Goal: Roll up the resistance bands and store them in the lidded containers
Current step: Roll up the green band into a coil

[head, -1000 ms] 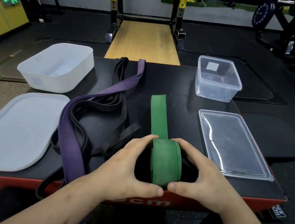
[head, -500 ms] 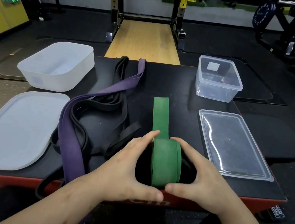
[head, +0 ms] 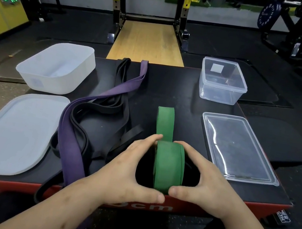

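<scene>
The green band [head: 169,164] now has a shorter free tail.

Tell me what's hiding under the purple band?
Black bands poke out from under the purple band, on the black table. The parts right beneath it are covered, so I cannot tell how they run there.

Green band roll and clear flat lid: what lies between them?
Head view: right hand gripping the green band roll, then bare black platform before the clear flat lid.
</scene>
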Tool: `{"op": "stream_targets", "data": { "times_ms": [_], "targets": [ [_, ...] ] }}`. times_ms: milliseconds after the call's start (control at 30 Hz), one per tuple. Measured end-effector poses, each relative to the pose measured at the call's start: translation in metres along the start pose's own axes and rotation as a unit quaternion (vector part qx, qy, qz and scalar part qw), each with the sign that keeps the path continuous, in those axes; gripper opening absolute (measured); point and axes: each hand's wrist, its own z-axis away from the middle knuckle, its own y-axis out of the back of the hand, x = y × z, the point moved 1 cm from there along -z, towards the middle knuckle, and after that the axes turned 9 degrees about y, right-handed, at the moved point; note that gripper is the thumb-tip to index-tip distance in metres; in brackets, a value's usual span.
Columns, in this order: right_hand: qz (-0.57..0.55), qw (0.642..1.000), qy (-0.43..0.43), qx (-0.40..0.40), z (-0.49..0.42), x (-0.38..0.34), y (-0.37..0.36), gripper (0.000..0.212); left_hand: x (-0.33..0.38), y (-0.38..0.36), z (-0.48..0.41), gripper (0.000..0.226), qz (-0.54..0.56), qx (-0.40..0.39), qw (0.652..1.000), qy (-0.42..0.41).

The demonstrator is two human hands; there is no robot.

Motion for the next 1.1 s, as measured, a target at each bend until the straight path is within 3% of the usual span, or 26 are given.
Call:
{"op": "stream_targets", "data": {
  "times_ms": [100,300,400,533,667,833,1100],
  "targets": [
    [-0.009,1.000,0.001,0.011,0.001,0.001,0.000,0.087,0.001,0.000,0.000,0.114,-0.019,0.000,1.000,0.001],
    [-0.011,0.999,-0.010,-0.040,0.003,0.004,0.004,0.112,-0.002,-0.002,-0.006,0.104,-0.012,0.037,0.999,0.017],
    [-0.005,1.000,-0.012,-0.014,0.002,0.002,0.003,0.104,0.000,-0.002,-0.004,0.102,-0.010,0.023,1.000,0.012],
    [-0.005,1.000,-0.012,0.016,0.002,0.003,0.001,0.096,0.001,-0.002,-0.001,0.118,-0.021,0.010,1.000,0.005],
    [-0.011,1.000,-0.002,0.016,0.002,0.001,0.001,0.090,0.002,-0.003,-0.007,0.112,-0.017,0.027,0.999,0.014],
    [-0.014,0.999,-0.008,-0.028,0.004,0.004,0.003,0.112,-0.001,-0.005,-0.011,0.111,-0.002,0.029,0.999,0.027],
    [-0.027,0.999,0.009,0.029,0.003,0.005,0.000,0.090,0.000,-0.002,-0.006,0.118,-0.026,0.000,1.000,0.001]
  ]
}}
